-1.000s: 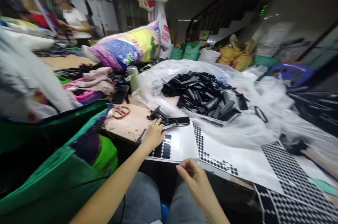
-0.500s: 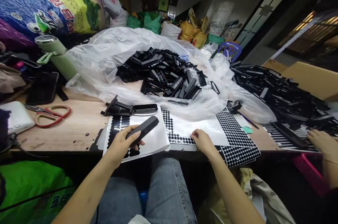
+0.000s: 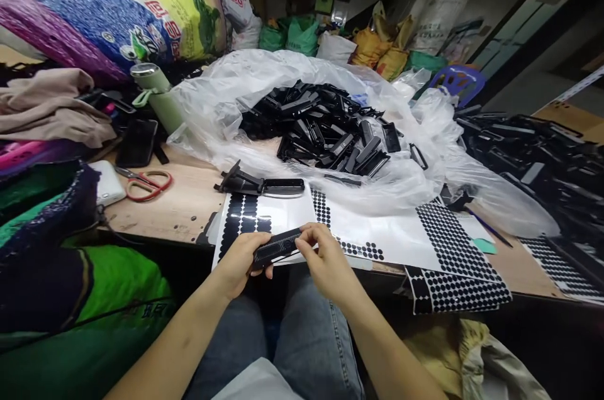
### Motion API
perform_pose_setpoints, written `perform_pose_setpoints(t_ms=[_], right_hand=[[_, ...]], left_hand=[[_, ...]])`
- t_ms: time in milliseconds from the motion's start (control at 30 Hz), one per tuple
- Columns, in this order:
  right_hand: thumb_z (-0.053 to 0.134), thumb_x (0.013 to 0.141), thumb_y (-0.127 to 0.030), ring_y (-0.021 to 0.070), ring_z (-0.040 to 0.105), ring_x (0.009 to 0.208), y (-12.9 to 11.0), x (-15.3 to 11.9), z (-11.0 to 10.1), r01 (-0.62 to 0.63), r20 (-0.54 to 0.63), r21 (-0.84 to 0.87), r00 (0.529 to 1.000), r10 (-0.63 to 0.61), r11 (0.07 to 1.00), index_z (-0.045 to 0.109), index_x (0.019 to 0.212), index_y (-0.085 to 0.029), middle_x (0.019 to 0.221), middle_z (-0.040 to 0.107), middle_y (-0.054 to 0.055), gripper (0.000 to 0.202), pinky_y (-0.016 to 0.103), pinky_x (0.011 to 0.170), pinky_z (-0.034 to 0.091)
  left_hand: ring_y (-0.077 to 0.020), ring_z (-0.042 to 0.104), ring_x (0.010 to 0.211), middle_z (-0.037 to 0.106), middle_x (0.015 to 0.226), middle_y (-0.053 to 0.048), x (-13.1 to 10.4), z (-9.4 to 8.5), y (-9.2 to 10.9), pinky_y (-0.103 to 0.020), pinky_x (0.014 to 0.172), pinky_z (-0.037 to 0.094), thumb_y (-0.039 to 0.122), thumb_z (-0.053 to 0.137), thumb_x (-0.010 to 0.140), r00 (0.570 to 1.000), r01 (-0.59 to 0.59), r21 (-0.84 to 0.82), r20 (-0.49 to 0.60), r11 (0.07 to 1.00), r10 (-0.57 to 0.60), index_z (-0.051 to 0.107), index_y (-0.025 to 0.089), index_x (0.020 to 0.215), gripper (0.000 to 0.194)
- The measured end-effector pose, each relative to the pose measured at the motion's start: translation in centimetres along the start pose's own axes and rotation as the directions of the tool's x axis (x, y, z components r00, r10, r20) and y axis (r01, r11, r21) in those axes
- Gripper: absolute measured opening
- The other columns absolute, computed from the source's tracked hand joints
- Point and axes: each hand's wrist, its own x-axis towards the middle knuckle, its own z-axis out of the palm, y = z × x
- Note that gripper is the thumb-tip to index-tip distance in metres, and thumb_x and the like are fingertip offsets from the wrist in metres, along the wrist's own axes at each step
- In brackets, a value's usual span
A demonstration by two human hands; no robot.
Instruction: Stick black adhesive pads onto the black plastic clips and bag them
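My left hand [image 3: 238, 261] is closed around one end of a long, narrow black plastic case piece [image 3: 277, 248], held just above the table's front edge. At the piece's other end, my right hand [image 3: 330, 261] has thumb and forefinger pinched together against it; whatever is between those fingertips is hidden. Under and behind the hands lies a white sheet with larger black round stickers [image 3: 234, 219]. To its right is a sheet of small black round stickers [image 3: 453, 249], partly peeled bare and hanging over the edge. A black stand-like holder [image 3: 240, 181] sits behind, beside an open black case [image 3: 284, 186].
A pile of black plastic pieces [image 3: 330, 136] lies in a clear plastic bag [image 3: 207, 129]; another pile [image 3: 542, 155] is at right. Red-handled scissors [image 3: 148, 186], a phone [image 3: 136, 143], a green bottle [image 3: 160, 98] and a white device [image 3: 109, 185] stand left.
My right hand has left the small sticker sheet and come over to the black piece. My left hand has brought the piece lower and more level. The view has turned right to left.
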Motion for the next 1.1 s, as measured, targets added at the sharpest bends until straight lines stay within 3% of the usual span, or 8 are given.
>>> perform_pose_setpoints(t_ms=[200, 367, 533, 667, 833, 933, 1100], right_hand=[[0.045, 0.082, -0.027, 0.0163, 0.048, 0.085, -0.1, -0.1, 1.9, -0.061, -0.042, -0.003, 0.997, 0.061, 0.998, 0.049, 0.069, -0.02, 0.1, 0.049, 0.005, 0.015, 0.03, 0.074, 0.039], [0.047, 0.081, -0.027, 0.0171, 0.048, 0.084, -0.2, -0.3, 2.5, -0.06, -0.061, 0.0, 0.996, 0.059, 0.998, 0.05, 0.068, -0.021, 0.1, 0.049, 0.005, 0.015, 0.032, 0.076, 0.039], [0.048, 0.08, -0.025, 0.0194, 0.048, 0.089, -0.1, -0.2, 3.8, -0.014, -0.087, -0.029, 0.996, 0.012, 0.999, 0.052, 0.069, -0.021, 0.098, 0.049, 0.006, 0.012, 0.036, 0.08, 0.039], [0.048, 0.08, -0.029, 0.0207, 0.05, 0.087, 0.5, 2.5, 5.5, 0.004, -0.111, -0.16, 0.994, -0.022, 0.987, 0.051, 0.079, -0.021, 0.094, 0.052, 0.007, 0.009, 0.036, 0.078, 0.04], [0.054, 0.076, -0.026, 0.0292, 0.052, 0.091, 1.9, 7.8, 8.5, -0.162, -0.078, -0.416, 0.987, 0.143, 0.895, 0.053, 0.086, -0.014, 0.099, 0.054, 0.018, 0.016, 0.039, 0.074, 0.04], [0.056, 0.071, -0.018, 0.0297, 0.053, 0.089, 2.8, 9.0, 9.8, -0.185, -0.069, -0.427, 0.983, 0.172, 0.885, 0.053, 0.081, -0.013, 0.099, 0.054, 0.021, 0.011, 0.038, 0.07, 0.04], [0.049, 0.075, -0.02, 0.0205, 0.055, 0.074, 3.6, 8.7, 10.1, -0.15, -0.04, -0.353, 0.989, 0.145, 0.924, 0.049, 0.07, -0.018, 0.084, 0.058, 0.01, 0.005, 0.031, 0.065, 0.039]], left_hand=[[-0.0109, 0.05, 0.035, 0.056, 0.05, -0.004, -0.8, -0.1, -0.2, -0.018, 0.033, 0.017, 0.033, 0.047, 0.075, 0.999, -0.036, -0.021, -0.023, 0.999, 0.036, 0.061, 0.008, 0.072, 0.029], [-0.0104, 0.049, 0.034, 0.053, 0.045, -0.002, -1.0, -0.3, -0.4, -0.018, 0.034, 0.017, 0.034, 0.046, 0.076, 0.999, -0.033, -0.029, -0.03, 0.999, 0.032, 0.061, 0.009, 0.072, 0.029], [-0.0098, 0.05, 0.035, 0.06, 0.056, -0.006, -1.2, -1.0, -0.6, -0.018, 0.033, 0.017, 0.034, 0.047, 0.075, 0.998, -0.043, -0.049, -0.037, 0.998, 0.041, 0.061, 0.009, 0.07, 0.029], [-0.0088, 0.05, 0.035, 0.065, 0.067, -0.008, -1.4, -3.0, -0.8, -0.018, 0.032, 0.017, 0.035, 0.046, 0.074, 0.997, -0.036, -0.019, -0.076, 0.999, 0.034, 0.061, 0.009, 0.072, 0.029], [-0.0082, 0.05, 0.035, 0.067, 0.074, -0.011, -2.0, -6.9, -1.6, -0.017, 0.031, 0.018, 0.035, 0.047, 0.072, 0.977, -0.018, 0.062, -0.211, 0.998, 0.03, 0.063, 0.008, 0.075, 0.031], [-0.0087, 0.05, 0.035, 0.068, 0.076, -0.013, -2.3, -8.5, -1.9, -0.017, 0.031, 0.018, 0.036, 0.05, 0.071, 0.966, -0.001, 0.05, -0.257, 0.999, 0.014, 0.063, 0.007, 0.074, 0.031], [-0.0093, 0.05, 0.034, 0.068, 0.074, -0.015, -2.3, -9.7, -2.4, -0.016, 0.03, 0.019, 0.037, 0.053, 0.07, 0.96, 0.001, -0.006, -0.281, 1.0, -0.003, 0.062, 0.006, 0.077, 0.034]])
